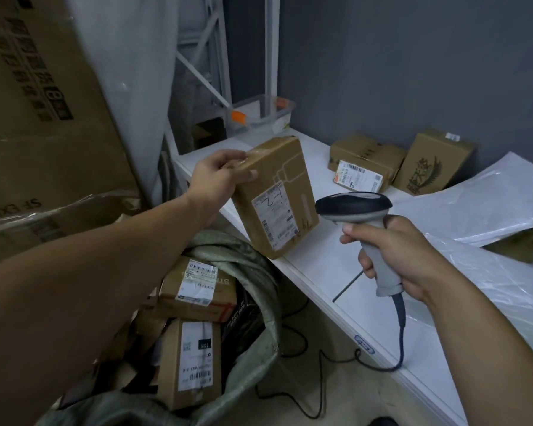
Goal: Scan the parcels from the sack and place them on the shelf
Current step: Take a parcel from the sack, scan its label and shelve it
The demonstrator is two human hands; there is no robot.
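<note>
Gripping parcel point(282, 167) top, left hand point(219, 182); right hand point(397, 256) clasps scanner point(354, 207); label point(274, 216) print blurred; sack point(256, 348) contents half-hidden.

Bare shelf point(330, 265) runs as an open strip from 6 to 12 o'clock, with the scanner point(354, 207) over its middle. The parcel point(274, 195) blocks 10 o'clock. A labelled box point(363, 158) and a printed box point(431, 161) block 1 o'clock, plastic bags point(474, 204) block 3 o'clock, and a clear bin point(259, 115) blocks 12.

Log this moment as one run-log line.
left hand grips parcel at shelf edge | right hand holds scanner facing parcel | sack: more boxes inside
</note>
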